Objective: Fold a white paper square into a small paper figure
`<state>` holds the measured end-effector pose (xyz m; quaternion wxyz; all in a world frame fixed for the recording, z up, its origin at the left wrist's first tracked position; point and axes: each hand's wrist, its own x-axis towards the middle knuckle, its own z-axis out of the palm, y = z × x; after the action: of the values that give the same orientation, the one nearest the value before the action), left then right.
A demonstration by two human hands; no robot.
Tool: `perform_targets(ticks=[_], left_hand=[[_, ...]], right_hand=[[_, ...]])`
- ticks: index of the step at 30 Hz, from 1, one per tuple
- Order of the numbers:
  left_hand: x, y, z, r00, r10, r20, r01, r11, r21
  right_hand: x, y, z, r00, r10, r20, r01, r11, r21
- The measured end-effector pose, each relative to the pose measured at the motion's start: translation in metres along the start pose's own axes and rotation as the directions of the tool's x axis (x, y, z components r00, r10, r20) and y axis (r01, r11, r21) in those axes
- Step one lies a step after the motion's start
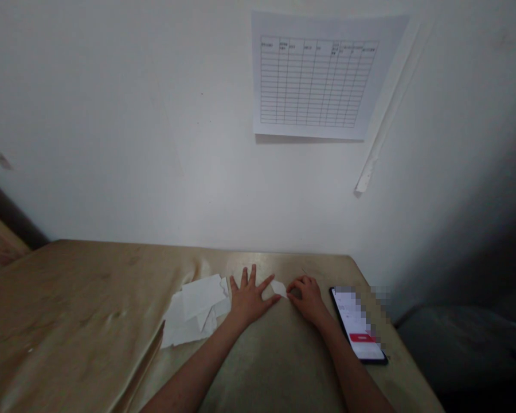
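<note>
A small piece of white paper (278, 288) lies on the table between my hands. My left hand (250, 297) is spread open, palm down, with its thumb and index finger at the paper's left side. On the other side, my right hand (306, 295) is closed, its thumb and index finger pinching the paper's right corner. Left of my left hand is a loose stack of torn white paper sheets (198, 310), some overlapping with ragged edges. My left palm hides part of the table surface.
A phone (356, 330) with a lit screen lies at the table's right side. The brown covered table (266, 367) meets a white wall (133, 143) bearing a printed grid sheet (316, 80). Folds run through the cover at left. A dark object (460, 338) stands beyond the right edge.
</note>
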<state>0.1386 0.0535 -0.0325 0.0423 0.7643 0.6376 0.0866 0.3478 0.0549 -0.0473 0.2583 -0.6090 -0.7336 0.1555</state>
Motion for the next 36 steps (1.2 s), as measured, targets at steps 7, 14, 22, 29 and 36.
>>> perform_targets(ticks=[7,14,22,29,36], left_hand=[[0.005,-0.003,0.001,1.0,-0.031,-0.002,0.031,0.999,0.015],[0.007,-0.008,0.006,0.999,-0.015,-0.051,0.016,1.0,0.025],[0.0,-0.007,0.011,0.995,0.027,-0.1,-0.018,0.996,0.088],[-0.009,-0.002,0.012,0.963,0.235,-0.129,-0.239,0.971,-0.013],[-0.009,0.003,0.013,0.963,0.224,-0.147,-0.24,0.966,-0.098]], right_hand=[[0.0,0.0,0.0,1.0,-0.002,0.016,0.002,1.0,0.002],[-0.002,0.0,0.0,1.0,0.002,0.001,-0.002,1.0,0.022],[0.001,0.0,0.0,1.0,0.008,0.006,-0.008,1.0,0.015],[0.0,0.001,0.0,1.0,-0.003,-0.002,0.004,1.0,0.02],[0.0,0.002,0.001,1.0,-0.011,-0.017,0.011,1.0,0.012]])
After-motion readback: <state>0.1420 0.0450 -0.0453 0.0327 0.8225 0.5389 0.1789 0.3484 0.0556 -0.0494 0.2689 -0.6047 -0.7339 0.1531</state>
